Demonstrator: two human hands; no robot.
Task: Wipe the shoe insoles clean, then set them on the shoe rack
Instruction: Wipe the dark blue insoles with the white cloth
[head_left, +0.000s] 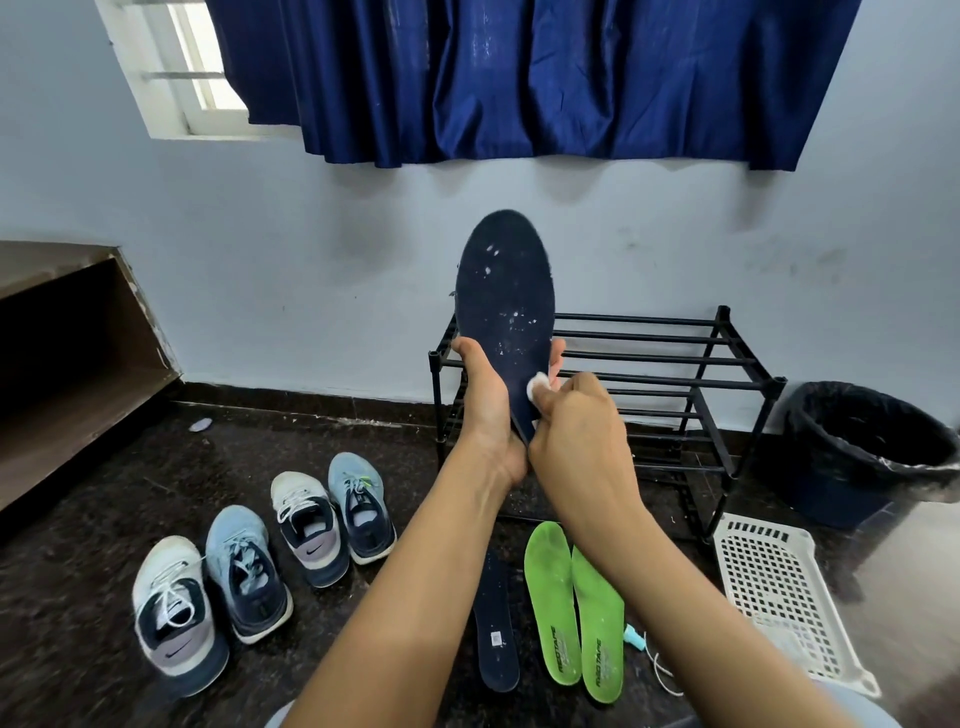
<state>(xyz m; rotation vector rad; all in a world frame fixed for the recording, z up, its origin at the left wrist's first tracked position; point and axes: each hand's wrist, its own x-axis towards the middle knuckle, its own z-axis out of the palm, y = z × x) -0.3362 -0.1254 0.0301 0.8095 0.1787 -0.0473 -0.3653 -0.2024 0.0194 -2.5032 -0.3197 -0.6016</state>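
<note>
Holds a dark blue insole (506, 306) upright, toe end up and face speckled white, in front of the shoe rack (665, 364). Grips its lower half with the left hand (485, 410), fingers clamped round both edges. Presses a white wipe (537, 385) to its right edge with the right hand (571, 431), fingers pinched on the wipe. Below, near the floor's (104, 493) front edge: a second dark insole (497, 629) beside two green insoles (553, 597). Toward the left edge, four shoes (306, 525); toward the right, bin (872, 447) and basket (774, 587).

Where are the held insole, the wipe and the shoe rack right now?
held insole (506, 291): head view, speckled forefoot face.
wipe (537, 387): head view, white wad's visible part.
shoe rack (777, 387): head view, top front-right corner joint.
</note>
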